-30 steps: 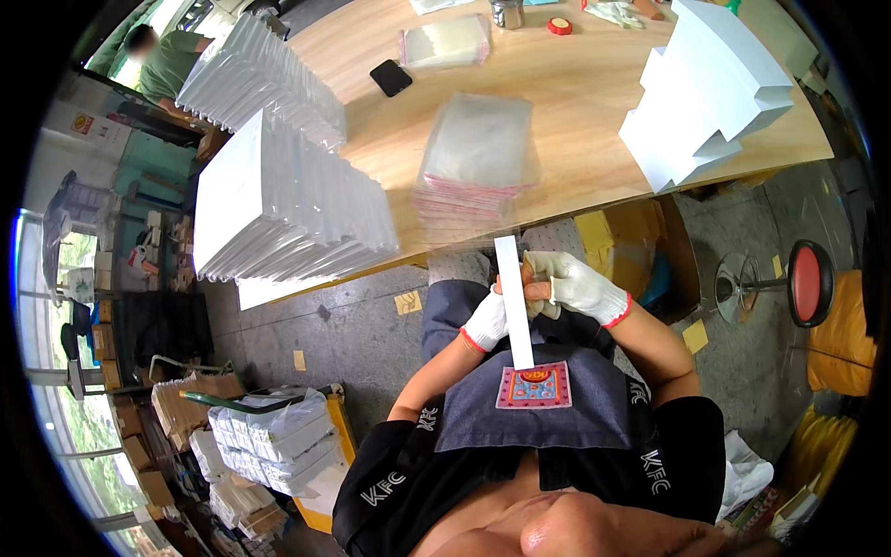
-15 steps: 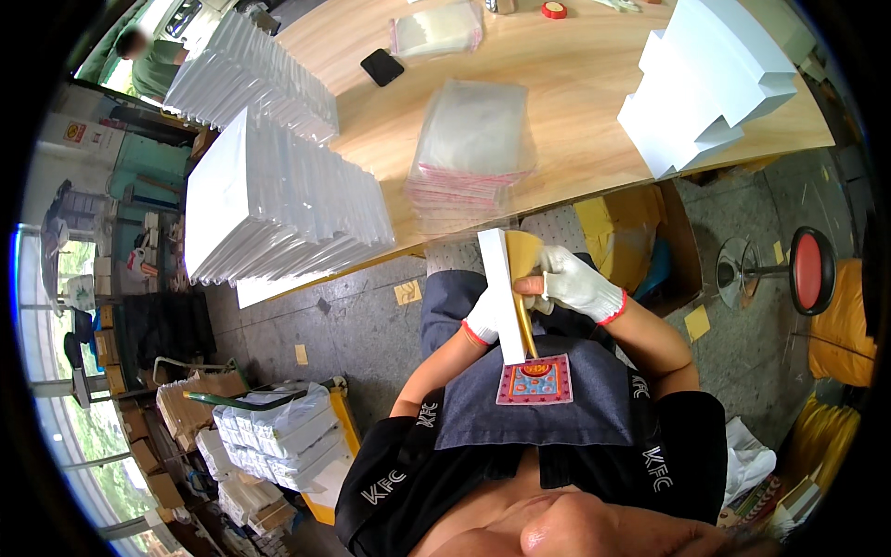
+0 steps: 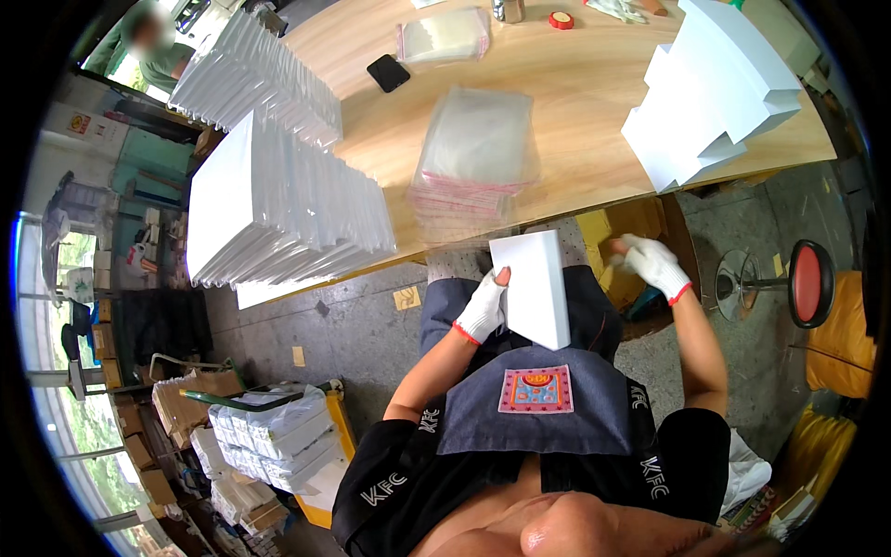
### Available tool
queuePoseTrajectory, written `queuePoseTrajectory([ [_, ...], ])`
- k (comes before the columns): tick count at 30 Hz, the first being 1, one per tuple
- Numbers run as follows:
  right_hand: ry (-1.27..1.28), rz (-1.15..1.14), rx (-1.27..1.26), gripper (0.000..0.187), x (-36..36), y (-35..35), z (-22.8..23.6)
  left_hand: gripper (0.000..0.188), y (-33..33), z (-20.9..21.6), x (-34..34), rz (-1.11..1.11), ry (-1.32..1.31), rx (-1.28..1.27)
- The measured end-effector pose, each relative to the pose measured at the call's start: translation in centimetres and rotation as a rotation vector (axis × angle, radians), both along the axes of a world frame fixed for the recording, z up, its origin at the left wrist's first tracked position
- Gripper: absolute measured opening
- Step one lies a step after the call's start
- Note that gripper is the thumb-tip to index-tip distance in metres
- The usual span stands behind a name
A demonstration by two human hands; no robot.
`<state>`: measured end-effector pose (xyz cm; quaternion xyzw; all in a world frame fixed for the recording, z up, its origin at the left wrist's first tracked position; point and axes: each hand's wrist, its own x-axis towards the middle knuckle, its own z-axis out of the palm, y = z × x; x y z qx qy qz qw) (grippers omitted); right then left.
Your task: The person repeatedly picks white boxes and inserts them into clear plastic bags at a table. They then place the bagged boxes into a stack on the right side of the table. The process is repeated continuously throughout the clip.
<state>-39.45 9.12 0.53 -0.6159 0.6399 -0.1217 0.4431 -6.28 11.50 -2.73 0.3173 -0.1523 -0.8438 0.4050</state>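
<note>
A flat white box [image 3: 533, 290] is tilted over my lap. My left hand [image 3: 483, 310], in a white glove with bare thumb tip, grips its left side. Out to the right, above an open cardboard carton [image 3: 668, 227] under the table edge, my gloved right hand [image 3: 654, 266] is apart from the box. Its fingers look loosely spread and slightly blurred, with nothing visible in them. Ahead on the table lies a pile of clear plastic bags [image 3: 483, 139] with pink strips along the near edge.
Tall stacks of plastic-wrapped white boxes [image 3: 288, 200] stand at the left of the wooden table [image 3: 575, 102]. White boxes [image 3: 710, 97] stand at its right. A phone [image 3: 388, 73] lies farther back. A red stool [image 3: 812, 283] and a loaded trolley [image 3: 278, 436] flank me.
The white box has turned, showing its broad face. My right hand has left it and moved right, over the carton. The gold-coloured sheet it held no longer shows in it.
</note>
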Motion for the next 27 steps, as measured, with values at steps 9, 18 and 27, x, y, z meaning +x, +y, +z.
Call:
queuePoseTrajectory([
  [9,-0.819,-0.112,0.038,0.053,9.5,1.2,1.3,0.067,-6.4,3.2,0.8,-0.198,-1.331,-0.716],
  [18,-1.169,-0.448,0.155,0.055,8.8,0.5,-0.3,0.035,-17.8,5.5,1.2,-0.575,-2.162,-1.283],
  [27,-1.289,-0.474,0.176,0.049,11.0,-1.0,-0.6,0.023,-18.9,4.4,3.7,-0.219,-1.913,-1.384],
])
